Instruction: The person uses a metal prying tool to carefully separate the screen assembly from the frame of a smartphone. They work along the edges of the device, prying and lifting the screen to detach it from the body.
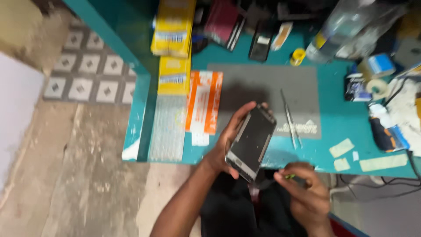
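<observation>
One phone (251, 142) gripped in left hand (223, 147), right hand (305, 188) pinching one small tool (290, 177).

A small phone repair workshop: a cluttered teal worktop (337, 118) carries a grey repair mat (267, 87), tweezers (289, 118), solder spool (298, 56), tape rolls (377, 66) and stacked yellow parts boxes (173, 26).

Teal workbench (342, 127) above stained concrete floor (87, 175), patterned tiles (92, 66) beyond.
</observation>
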